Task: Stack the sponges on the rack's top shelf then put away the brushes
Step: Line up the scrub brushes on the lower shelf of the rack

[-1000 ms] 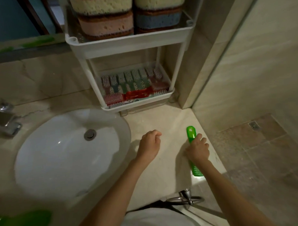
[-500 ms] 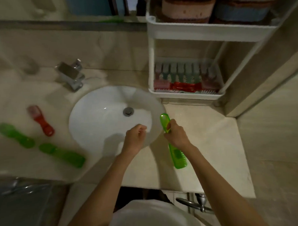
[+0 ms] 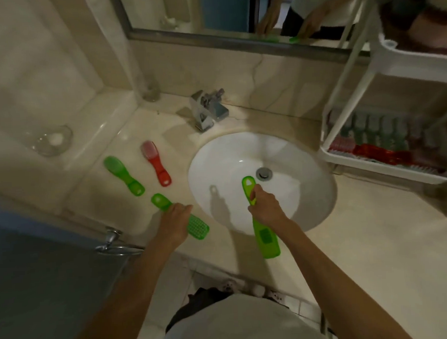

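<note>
a home bathroom: a white sink point(image 3: 308, 211) with a chrome faucet point(image 3: 207, 111) set in a marble counter point(image 3: 374, 239) under a mirror point(image 3: 210, 13).

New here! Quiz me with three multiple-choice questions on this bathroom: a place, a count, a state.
1. Where does the red plastic brush outside the white plastic rack lie? A on a windowsill; B on the beige stone counter left of the white ceramic basin; C on the floor.
2. How many green plastic brushes are outside the rack, reflections aside? A three; B one; C five.
3. What is the right hand doing? A resting open; B turning a tap; C gripping the raised green plastic brush.
Answers: B: it lies on the counter beside the basin. A: a gridded green brush in the left hand, the raised one in the right, a free green brush on the counter. C: its fingers curl round the handle.
</note>
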